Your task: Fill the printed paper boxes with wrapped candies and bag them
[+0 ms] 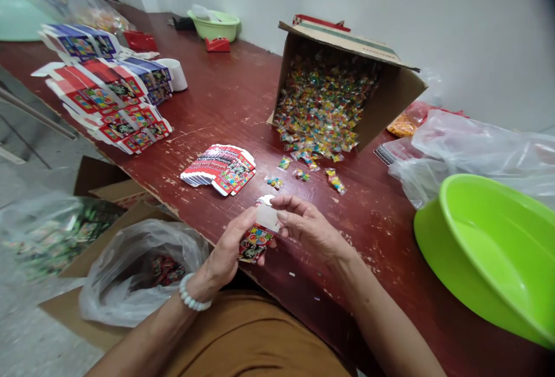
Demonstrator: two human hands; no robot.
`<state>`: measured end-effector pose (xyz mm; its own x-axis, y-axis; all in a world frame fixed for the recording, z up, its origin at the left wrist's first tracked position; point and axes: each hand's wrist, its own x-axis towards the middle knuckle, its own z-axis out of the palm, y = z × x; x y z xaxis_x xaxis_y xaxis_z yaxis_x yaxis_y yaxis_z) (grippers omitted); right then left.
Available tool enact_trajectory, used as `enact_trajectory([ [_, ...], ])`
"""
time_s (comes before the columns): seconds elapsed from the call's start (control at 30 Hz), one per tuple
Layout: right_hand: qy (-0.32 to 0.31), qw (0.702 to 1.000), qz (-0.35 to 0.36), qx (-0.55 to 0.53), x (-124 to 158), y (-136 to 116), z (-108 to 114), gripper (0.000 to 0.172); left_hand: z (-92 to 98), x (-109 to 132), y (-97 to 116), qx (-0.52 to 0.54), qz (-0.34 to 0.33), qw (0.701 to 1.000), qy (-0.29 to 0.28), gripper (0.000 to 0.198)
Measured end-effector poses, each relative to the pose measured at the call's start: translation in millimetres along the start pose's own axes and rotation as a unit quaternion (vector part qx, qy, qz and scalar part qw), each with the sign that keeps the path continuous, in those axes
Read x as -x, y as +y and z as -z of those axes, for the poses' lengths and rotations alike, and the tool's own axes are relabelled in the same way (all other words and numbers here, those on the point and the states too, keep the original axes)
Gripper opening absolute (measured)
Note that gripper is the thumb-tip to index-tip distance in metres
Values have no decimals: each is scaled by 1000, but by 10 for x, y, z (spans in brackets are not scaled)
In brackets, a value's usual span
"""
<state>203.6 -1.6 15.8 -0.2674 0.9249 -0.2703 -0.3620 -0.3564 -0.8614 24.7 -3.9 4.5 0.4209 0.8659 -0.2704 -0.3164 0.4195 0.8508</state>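
Both my hands hold one small red printed carton at the near edge of the dark red table. My left hand grips its lower body, thumb on top. My right hand pinches the white open flap at its upper end. A fanned stack of flat red cartons lies just beyond my hands. A few small wrapped candy packets lie loose on the table past my right hand, spilled from a tipped cardboard box full of the same packets.
A bright green basin and clear plastic bags sit at the right. Stacks of flat cartons, a tape roll and a small green bowl stand at the far left. Below the table edge is a bag inside a cardboard box.
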Motion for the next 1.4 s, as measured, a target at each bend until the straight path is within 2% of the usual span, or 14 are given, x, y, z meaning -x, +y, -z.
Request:
enact_trajectory([
  [0.17, -33, 999, -4, -40, -34, 196, -63, 47, -46, 4, -61, 17, -11, 1000, -17, 36],
  [0.23, -22, 999, 14, -27, -54, 264, -109, 40, -48, -1, -96, 29, -15, 999, -20, 33],
  [0.3, 30, 995, 87, 34, -54, 293, -144, 26, -41, -9, -102, 63, 9, 998, -19, 30],
  [0.37, 72, 967, 198, 146, -27, 283, -158, 17, -31, -16, -72, 113, 67, 991, -34, 34],
  [0.43, 58, 925, 280, 251, 14, 254, -157, 14, -25, -18, -25, 156, 111, 980, -50, 42],
  [0.47, 37, 912, 292, 284, 33, 239, -156, 15, -25, -16, -5, 168, 116, 978, -52, 44],
  [0.53, 18, 922, 259, 288, 56, 219, -162, 15, -27, -10, 11, 173, 96, 980, -38, 45],
  [0.63, 39, 974, 137, 174, 39, 206, -198, 20, -28, -1, -25, 145, 72, 987, -13, 53],
  [0.73, 32, 994, 75, 75, -11, 197, -240, 24, -22, 2, -70, 106, 44, 993, 0, 64],
  [0.97, 65, 991, 82, 80, -77, 262, -258, 27, 22, -5, -84, 54, 21, 998, 12, 75],
  [1.03, 55, 992, 78, 77, -65, 265, -256, 27, 40, -2, -104, 47, 22, 999, 5, 75],
  [1.13, 31, 993, 89, 70, -26, 246, -270, 27, 49, 1, -121, 52, 33, 998, 6, 69],
  [1.3, 33, 986, 116, 116, 3, 282, -316, 23, 45, -28, -54, 92, 52, 994, 35, 57],
  [1.4, 50, 984, 123, 123, -44, 323, -326, 35, 54, -45, -5, 109, 52, 992, 38, 56],
])
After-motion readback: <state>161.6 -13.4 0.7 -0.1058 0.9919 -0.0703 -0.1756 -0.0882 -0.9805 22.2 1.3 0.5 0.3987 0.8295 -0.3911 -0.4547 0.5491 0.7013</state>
